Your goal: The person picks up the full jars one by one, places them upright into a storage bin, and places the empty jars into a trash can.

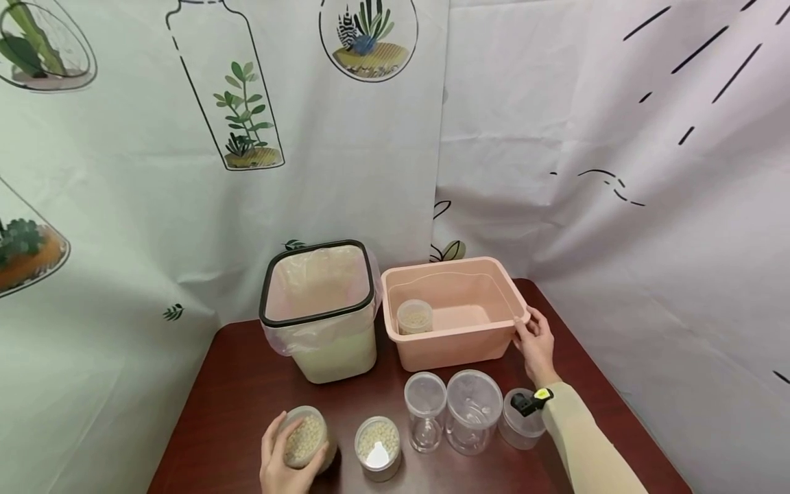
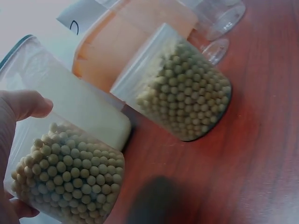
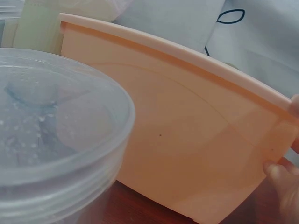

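Observation:
My left hand (image 1: 285, 463) holds a clear lidded jar of soybeans (image 1: 307, 439) at the front left, with the thumb and fingers around its sides. In the left wrist view the held jar (image 2: 70, 172) appears tilted. Just right of it a second jar of soybeans (image 1: 378, 446) stands on the table. At the back right my right hand (image 1: 535, 345) grips the right front corner of a pink plastic bin (image 1: 453, 346), thumb on the outer wall, as the right wrist view shows. Inside the bin, at its left, sits another jar with pale contents (image 1: 415, 317).
A pale trash can (image 1: 333, 353) with a black rim and plastic liner stands left of the bin. Before the bin are a narrow clear jar (image 1: 426, 412), a wider one (image 1: 472, 412) and a low one (image 1: 521, 422) under my right wrist. A printed cloth (image 1: 370, 171) hangs behind the table.

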Available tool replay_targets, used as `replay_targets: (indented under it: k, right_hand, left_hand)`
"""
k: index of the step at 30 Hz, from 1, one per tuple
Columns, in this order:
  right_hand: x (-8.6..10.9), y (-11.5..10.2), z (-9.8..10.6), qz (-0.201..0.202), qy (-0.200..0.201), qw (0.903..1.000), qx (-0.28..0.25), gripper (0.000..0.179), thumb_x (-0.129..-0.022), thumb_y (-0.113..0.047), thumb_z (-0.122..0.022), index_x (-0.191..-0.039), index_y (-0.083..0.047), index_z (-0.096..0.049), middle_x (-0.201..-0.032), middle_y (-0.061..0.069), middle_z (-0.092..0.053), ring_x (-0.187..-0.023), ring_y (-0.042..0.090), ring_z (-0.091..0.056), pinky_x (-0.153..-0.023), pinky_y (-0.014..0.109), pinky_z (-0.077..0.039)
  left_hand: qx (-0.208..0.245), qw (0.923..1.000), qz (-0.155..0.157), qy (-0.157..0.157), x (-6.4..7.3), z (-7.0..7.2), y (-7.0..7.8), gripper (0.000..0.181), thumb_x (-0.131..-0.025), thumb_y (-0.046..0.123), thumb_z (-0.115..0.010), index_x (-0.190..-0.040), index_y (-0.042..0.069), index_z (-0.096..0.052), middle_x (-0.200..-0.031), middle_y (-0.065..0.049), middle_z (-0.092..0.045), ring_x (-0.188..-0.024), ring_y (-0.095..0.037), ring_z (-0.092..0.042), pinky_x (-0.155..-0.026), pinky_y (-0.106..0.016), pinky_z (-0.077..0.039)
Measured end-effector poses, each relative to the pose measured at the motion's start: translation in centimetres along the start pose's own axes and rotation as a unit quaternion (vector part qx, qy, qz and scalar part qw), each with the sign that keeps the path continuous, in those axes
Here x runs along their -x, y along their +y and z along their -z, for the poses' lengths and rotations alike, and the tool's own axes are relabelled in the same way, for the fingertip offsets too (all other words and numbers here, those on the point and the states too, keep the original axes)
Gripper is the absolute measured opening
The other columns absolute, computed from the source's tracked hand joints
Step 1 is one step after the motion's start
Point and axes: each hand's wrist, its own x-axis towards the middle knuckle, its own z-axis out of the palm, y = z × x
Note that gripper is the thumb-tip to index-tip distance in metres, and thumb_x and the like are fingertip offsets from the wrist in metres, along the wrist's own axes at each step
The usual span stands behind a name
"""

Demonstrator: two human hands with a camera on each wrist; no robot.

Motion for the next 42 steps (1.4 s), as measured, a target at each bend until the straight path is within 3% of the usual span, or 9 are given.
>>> replay_targets:
  k: [13,21,27,33,42]
  right_hand:
    - [0.0,0.1,0.1,0.005,-0.003,1.0,0.005,0.055,-0.09,-0.023,-0.062,-0.139,-0.015,-0.038,-0.129,0.013,-0.045,-0.094,0.008,-0.055,-0.081,0.029,-0.05]
    - [0.0,0.3,0.3,0.007,-0.003,1.0,0.004,0.055,-0.09,-0.024,-0.062,-0.139,-0.016,-0.038,-0.129,0.013,-0.045,-0.096,0.009,-0.055,-0.084,0.031,-0.049]
    - [-0.1,0.3,0.1,0.006,-0.002,1.0,-0.003,0.054,-0.089,-0.023,-0.062,-0.138,-0.016,-0.04,-0.126,0.01,-0.047,-0.092,0.007,-0.056,-0.08,0.028,-0.05]
    - [-0.2,0.3,0.0,0.006,-0.005,1.0,0.001,0.053,-0.09,-0.022,-0.061,-0.139,-0.017,-0.039,-0.128,0.012,-0.047,-0.092,0.007,-0.057,-0.083,0.032,-0.049]
    - [-0.2,0.3,0.2,0.006,-0.007,0.9999,0.01,0.054,-0.091,-0.023,-0.06,-0.14,-0.018,-0.038,-0.129,0.011,-0.046,-0.095,0.008,-0.056,-0.087,0.038,-0.046]
  left_hand:
    - [0.045,0.9971,-0.022,-0.057,-2.5,-0.1,1.0,0.065,-0.05,0.003,-0.089,-0.111,0.006,-0.065,-0.13,-0.018,-0.046,-0.12,-0.017,-0.042,-0.092,-0.01,-0.03]
    - [0.061,0.9951,-0.053,-0.057,-4.0,-0.6,2.5,0.063,-0.052,0.002,-0.088,-0.111,0.003,-0.065,-0.131,-0.02,-0.045,-0.115,-0.024,-0.046,-0.092,-0.011,-0.032]
    - [0.072,0.9911,-0.103,-0.044,-5.2,-1.0,3.5,0.066,-0.047,0.0,-0.088,-0.109,0.001,-0.065,-0.13,-0.02,-0.046,-0.109,-0.029,-0.05,-0.091,-0.012,-0.033]
    - [0.098,0.9833,-0.145,-0.05,-6.8,-1.0,5.9,0.065,-0.045,-0.007,-0.084,-0.106,-0.007,-0.063,-0.124,-0.032,-0.044,-0.102,-0.044,-0.049,-0.092,-0.012,-0.032]
    - [0.133,0.971,-0.181,-0.081,-8.6,-1.3,8.7,0.062,-0.048,-0.008,-0.082,-0.106,-0.008,-0.062,-0.123,-0.033,-0.043,-0.104,-0.045,-0.048,-0.091,-0.012,-0.033]
